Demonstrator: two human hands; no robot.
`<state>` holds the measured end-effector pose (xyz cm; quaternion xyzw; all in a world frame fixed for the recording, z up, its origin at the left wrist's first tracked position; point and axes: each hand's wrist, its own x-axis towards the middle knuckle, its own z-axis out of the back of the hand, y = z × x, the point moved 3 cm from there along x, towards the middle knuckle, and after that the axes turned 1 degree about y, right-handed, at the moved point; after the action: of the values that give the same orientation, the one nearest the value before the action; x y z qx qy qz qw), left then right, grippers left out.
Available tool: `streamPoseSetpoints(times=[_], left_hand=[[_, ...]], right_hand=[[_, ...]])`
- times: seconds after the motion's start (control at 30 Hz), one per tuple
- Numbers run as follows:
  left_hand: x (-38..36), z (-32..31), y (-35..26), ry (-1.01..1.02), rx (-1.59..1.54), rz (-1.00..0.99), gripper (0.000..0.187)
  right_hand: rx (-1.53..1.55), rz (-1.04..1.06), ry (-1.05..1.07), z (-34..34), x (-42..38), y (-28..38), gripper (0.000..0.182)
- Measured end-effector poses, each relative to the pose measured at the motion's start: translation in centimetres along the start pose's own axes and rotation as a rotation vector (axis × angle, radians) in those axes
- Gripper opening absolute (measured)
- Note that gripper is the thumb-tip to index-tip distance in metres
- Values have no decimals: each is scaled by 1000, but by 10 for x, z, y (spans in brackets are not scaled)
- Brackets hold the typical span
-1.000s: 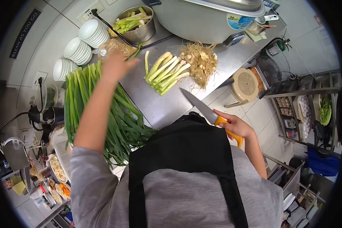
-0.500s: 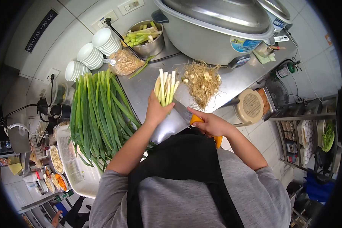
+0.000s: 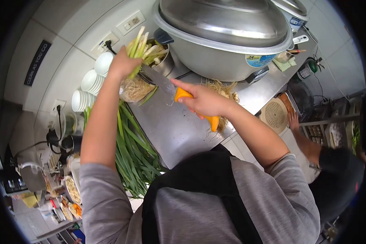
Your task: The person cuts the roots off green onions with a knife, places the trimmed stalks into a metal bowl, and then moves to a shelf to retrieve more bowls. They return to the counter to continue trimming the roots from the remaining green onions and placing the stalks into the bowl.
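Observation:
My left hand [image 3: 125, 64] is closed around a bunch of cut scallion stalks [image 3: 137, 45], held at the rim of a steel pot [image 3: 166, 65] that contains more cut stalks. My right hand [image 3: 207, 101] grips the orange handle of a knife [image 3: 162, 84]; its broad blade points toward the left hand and reaches close beneath the stalks. Below the left hand lies a clear plastic bag [image 3: 133, 90] of pale stringy bits. Partly covered by my right hand and forearm, a heap of scallion roots [image 3: 225, 90] rests on the steel counter [image 3: 166, 130].
A large lidded cooker [image 3: 219, 57] stands at the back of the counter. Long green scallion leaves [image 3: 136, 162] hang over the left edge beside stacked white bowls [image 3: 92, 81]. At right, a co-worker's arm [image 3: 307, 142] reaches toward a beige stool [image 3: 274, 116].
My left hand has carried the stalks up and left to the pot. The knife in my right hand has followed that way. A co-worker has come into view at right.

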<state>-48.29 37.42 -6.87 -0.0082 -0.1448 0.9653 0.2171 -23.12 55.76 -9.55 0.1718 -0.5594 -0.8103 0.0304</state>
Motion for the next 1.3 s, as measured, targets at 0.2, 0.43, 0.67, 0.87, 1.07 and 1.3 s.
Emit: streamPoseSetpoints(times=[0.2,0.43,0.67,0.87,1.07,1.3], left_hand=[[66,-52,-15,297,501,32,98],[44,-36,-49,172,485,-25,95],[-55,-80,-64,-490,-188,-621,23],[-124,-200,-57,-65,-317,-321,54],[-156,-214,-79,83,-475,-247,100],[-218,-207,-72,102,-616,-221,117]], right_hand=[[11,-176,29,-9,-75,-48,70],[-201,-430,-402,1,-225,-108,62],[-607,-525,-669,-1,-239,-168,62],[-792,-614,-508,-39,-159,-178,68],[-828,-519,-475,-67,-120,-158,67],[-874,-364,-321,-75,-120,-148,68]])
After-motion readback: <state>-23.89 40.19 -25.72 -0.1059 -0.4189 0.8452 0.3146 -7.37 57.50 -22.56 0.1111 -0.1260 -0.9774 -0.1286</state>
